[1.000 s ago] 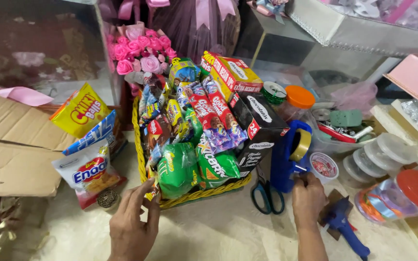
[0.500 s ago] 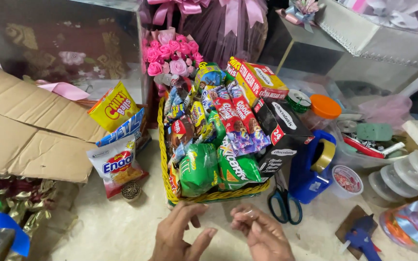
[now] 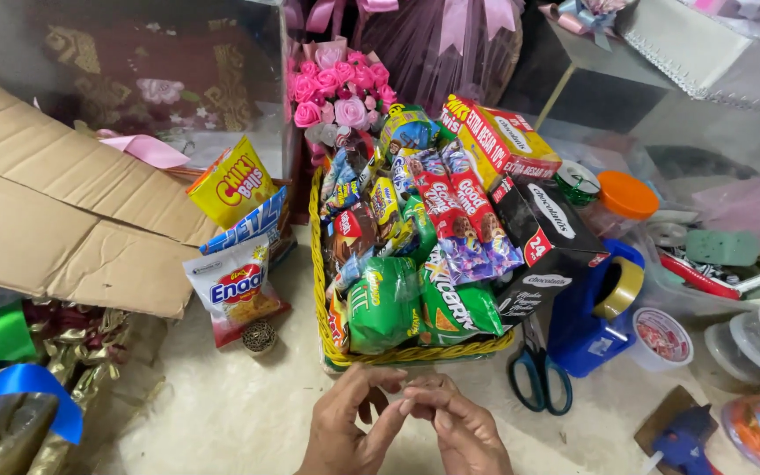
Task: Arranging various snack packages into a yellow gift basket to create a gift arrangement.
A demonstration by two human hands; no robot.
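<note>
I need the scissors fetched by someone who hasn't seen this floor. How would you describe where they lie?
Start at the yellow wicker basket packed with snack packets. Off its near right corner, the scissors lie flat on the pale floor, against the blue tape dispenser. They are the only thing there with two blue loop handles and dark blades.

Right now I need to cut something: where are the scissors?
In the head view, the blue-handled scissors lie on the floor right of centre, between the yellow wicker basket and the blue tape dispenser.
</note>
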